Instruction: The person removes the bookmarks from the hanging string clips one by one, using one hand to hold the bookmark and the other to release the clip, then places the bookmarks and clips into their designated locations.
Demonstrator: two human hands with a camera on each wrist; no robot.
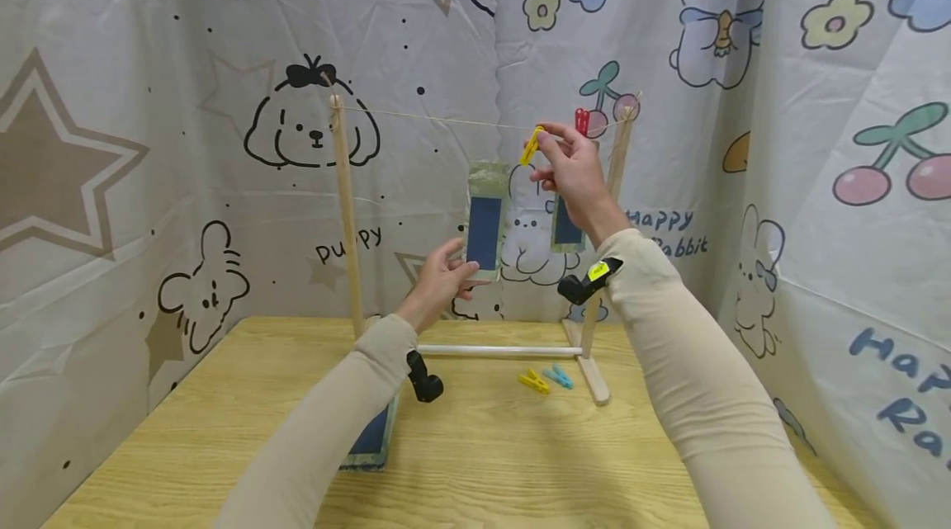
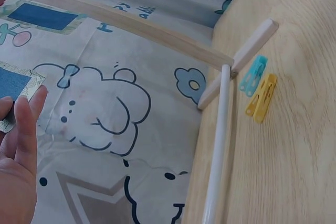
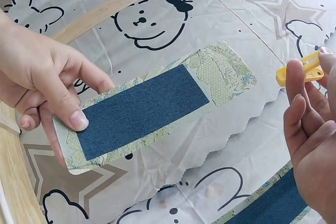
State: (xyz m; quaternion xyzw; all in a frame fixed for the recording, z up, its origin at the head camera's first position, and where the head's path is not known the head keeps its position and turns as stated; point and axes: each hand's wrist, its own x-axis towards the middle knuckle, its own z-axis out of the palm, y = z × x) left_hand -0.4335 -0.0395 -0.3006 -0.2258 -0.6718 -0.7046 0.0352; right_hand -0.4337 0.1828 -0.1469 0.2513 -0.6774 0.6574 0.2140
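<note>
My left hand [image 1: 437, 285] pinches the lower end of a bookmark-like card [image 1: 484, 233], thumb in front and fingers behind. The card is patterned green with a dark blue rectangle [image 3: 142, 114]. It is held upright, its top below the thin string [image 1: 438, 118]. My right hand [image 1: 579, 178] grips a yellow clothespin [image 1: 530, 148] between thumb and fingers, right at the string, to the right of the card. Behind that hand, a red clothespin [image 1: 582, 120] sits on the string above a similar card [image 1: 568, 232], which hangs partly hidden.
The string runs between two wooden posts [image 1: 346, 215], joined low down by a white rod [image 1: 498, 351]. On the table [image 1: 461, 446] lie a second yellow clothespin [image 1: 533, 381] and a blue clothespin [image 1: 559, 376]. Another blue-and-green card [image 1: 375, 440] lies partly under my left forearm.
</note>
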